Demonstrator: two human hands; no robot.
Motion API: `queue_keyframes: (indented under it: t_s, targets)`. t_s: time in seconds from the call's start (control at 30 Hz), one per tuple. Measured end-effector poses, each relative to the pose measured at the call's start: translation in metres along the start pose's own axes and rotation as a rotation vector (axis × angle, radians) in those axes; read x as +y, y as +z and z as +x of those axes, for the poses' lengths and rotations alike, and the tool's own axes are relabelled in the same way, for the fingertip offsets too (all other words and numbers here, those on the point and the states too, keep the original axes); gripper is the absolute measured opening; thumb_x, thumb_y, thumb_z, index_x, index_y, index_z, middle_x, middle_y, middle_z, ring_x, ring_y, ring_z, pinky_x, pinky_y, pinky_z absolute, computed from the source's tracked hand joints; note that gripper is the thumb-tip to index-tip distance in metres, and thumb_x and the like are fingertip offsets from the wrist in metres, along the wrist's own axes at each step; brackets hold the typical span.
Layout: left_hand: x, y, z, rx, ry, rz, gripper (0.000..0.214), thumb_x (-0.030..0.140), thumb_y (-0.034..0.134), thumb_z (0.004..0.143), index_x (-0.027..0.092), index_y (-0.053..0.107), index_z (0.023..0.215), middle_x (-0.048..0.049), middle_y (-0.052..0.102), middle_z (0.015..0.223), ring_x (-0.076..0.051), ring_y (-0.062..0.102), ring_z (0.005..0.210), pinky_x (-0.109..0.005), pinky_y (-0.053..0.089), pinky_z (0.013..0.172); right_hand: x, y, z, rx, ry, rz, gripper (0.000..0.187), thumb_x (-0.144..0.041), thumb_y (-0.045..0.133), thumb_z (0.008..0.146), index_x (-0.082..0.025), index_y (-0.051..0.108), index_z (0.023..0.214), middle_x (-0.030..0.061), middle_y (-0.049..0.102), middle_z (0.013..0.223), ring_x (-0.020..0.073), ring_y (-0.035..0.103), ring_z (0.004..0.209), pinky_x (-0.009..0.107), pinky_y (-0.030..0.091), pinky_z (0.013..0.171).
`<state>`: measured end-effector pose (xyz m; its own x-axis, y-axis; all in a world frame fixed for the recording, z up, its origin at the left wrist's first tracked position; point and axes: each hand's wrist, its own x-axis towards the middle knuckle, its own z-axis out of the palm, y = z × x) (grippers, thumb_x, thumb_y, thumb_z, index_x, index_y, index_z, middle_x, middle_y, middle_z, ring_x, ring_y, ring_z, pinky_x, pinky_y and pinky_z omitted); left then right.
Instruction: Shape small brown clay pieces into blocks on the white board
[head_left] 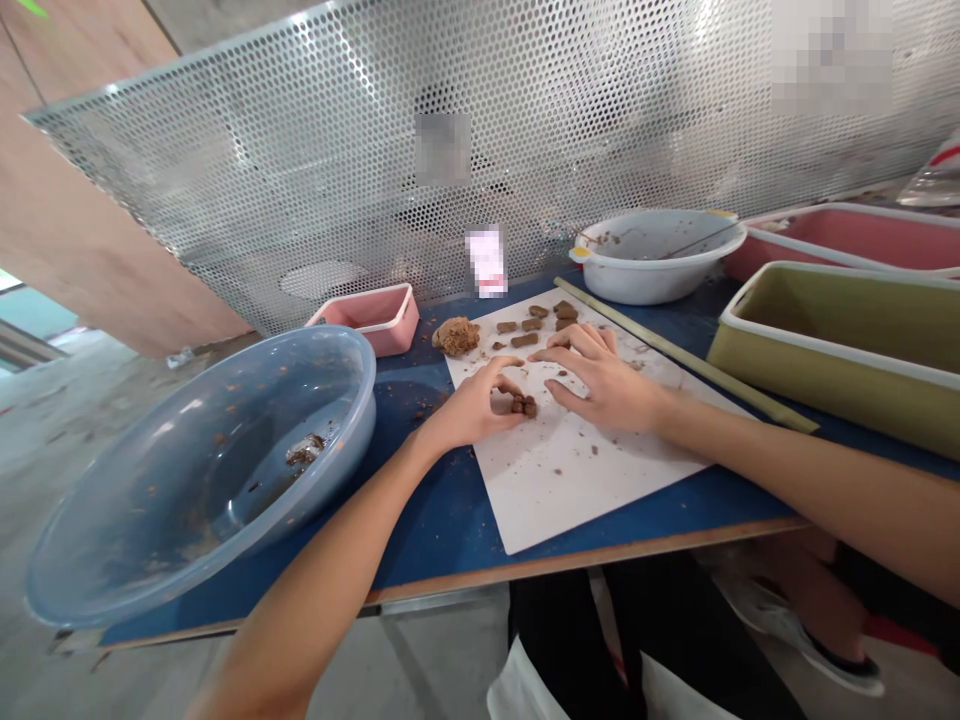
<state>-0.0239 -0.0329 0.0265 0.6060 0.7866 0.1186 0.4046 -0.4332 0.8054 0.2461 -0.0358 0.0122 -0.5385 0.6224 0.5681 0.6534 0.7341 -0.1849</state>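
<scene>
My left hand [478, 402] is at the middle of a white board [525, 500], its fingers curved round a few small brown clay lumps [525, 405] that sit side by side. Its thumb and a curled finger appear to touch them, while the index finger stretches above. To the right, my right hand [596, 375] hovers low over the board with fingers spread and nothing visible in them. Beyond it lie several short brown clay pieces [525, 340], partly hidden by that hand. A rough, larger clay lump [456, 336] rests at the board's far left corner.
A big blue basin [322, 350] stands left on the blue table [442, 520]; a small pink bin [397, 325] is behind it. A bamboo strip [690, 360] borders the board. At right are a white basin [637, 280] and an olive trough [825, 360]. Perforated metal [300, 150] closes the back.
</scene>
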Motion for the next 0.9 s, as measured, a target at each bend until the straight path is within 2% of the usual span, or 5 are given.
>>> queue_keyframes:
  t_s: [0.67, 0.8, 0.9]
  targets:
    - [0.0010, -0.0017, -0.0002, 0.030, -0.101, -0.024, 0.092, 0.034, 0.090, 0.086, 0.023, 0.043, 0.164, -0.0093, 0.082, 0.117, -0.026, 0.080, 0.110, -0.041, 0.056, 0.107, 0.0007, 0.0031, 0.0003, -0.002, -0.018, 0.008, 0.031, -0.036, 0.050, 0.113, -0.025, 0.068, 0.136, 0.0140, 0.062, 0.131, 0.0340, 0.058, 0.121, 0.050, 0.043, 0.099]
    - [0.0005, -0.0027, 0.0010, 0.017, -0.084, 0.002, 0.095, 0.034, 0.091, 0.086, 0.023, 0.042, 0.166, -0.0091, 0.082, 0.120, -0.027, 0.079, 0.116, -0.044, 0.053, 0.113, 0.0010, 0.0033, 0.0000, -0.008, -0.013, 0.009, 0.031, -0.036, 0.050, 0.113, -0.026, 0.068, 0.137, 0.0133, 0.062, 0.131, 0.0339, 0.059, 0.121, 0.050, 0.044, 0.100]
    - [0.0007, -0.0028, 0.0019, 0.022, -0.033, 0.048, 0.095, 0.031, 0.095, 0.081, 0.025, 0.047, 0.162, -0.0087, 0.083, 0.124, -0.029, 0.077, 0.124, -0.047, 0.047, 0.122, 0.0014, 0.0028, 0.0000, -0.011, -0.012, 0.014, 0.031, -0.036, 0.050, 0.113, -0.026, 0.067, 0.137, 0.0131, 0.062, 0.130, 0.0336, 0.059, 0.120, 0.050, 0.044, 0.099]
